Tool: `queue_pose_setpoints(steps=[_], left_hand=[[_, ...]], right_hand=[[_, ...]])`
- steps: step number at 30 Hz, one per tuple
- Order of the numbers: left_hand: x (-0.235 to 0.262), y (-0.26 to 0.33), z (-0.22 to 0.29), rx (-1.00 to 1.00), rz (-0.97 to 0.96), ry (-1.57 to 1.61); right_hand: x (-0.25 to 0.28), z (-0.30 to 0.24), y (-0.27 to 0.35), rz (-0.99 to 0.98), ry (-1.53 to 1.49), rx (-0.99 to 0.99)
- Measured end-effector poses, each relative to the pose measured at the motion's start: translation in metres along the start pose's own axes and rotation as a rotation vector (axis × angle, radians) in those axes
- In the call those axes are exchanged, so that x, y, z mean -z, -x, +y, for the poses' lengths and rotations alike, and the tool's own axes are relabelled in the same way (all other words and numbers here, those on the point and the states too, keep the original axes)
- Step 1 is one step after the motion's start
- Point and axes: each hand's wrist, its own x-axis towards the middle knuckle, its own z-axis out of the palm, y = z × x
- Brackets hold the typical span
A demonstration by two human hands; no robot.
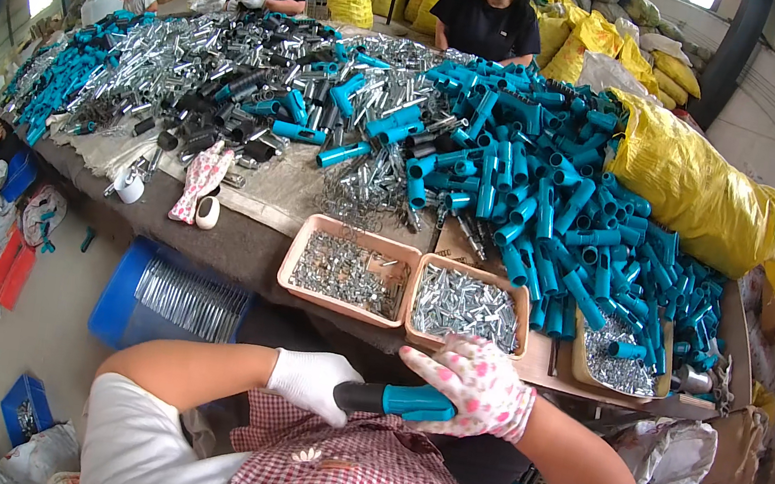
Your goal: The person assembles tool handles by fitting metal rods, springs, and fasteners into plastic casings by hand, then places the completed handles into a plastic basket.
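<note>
My left hand (316, 384), in a white glove, is closed around the black end of a teal and black tubular part (418, 403). The part lies nearly level in front of my checked apron, its teal end pointing right. My right hand (476, 386), in a white glove with pink flowers, is at that teal end with its fingers stretched out and apart; its palm side is hidden. Just beyond it, on the table edge, stand a tray of small silvery metal pieces (465, 304) and, left of that, a tray of small metal fittings (348, 271).
Teal tubular parts (554, 197) are heaped at the right, beside a yellow sack (706, 189) and another tray (588, 372). Metal and black parts cover the table's left. A blue bin of metal rods (178, 299) stands below the edge. Other people (489, 17) sit across the table.
</note>
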Motion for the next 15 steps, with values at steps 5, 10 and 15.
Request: queue_pose_setpoints(steps=[5, 10, 15], left_hand=[[0.004, 0.009, 0.007, 0.142, 0.456, -0.695], [0.057, 0.004, 0.007, 0.291, 1.448, -1.046], [0.07, 0.013, -0.014, -0.425, 1.098, 1.478]], right_hand=[[-0.033, -0.029, 0.015, -0.128, -0.924, -0.687], [-0.047, -0.047, -0.013, 0.354, -1.56, -0.725], [-0.048, -0.011, -0.069, -0.191, -0.549, -0.157]])
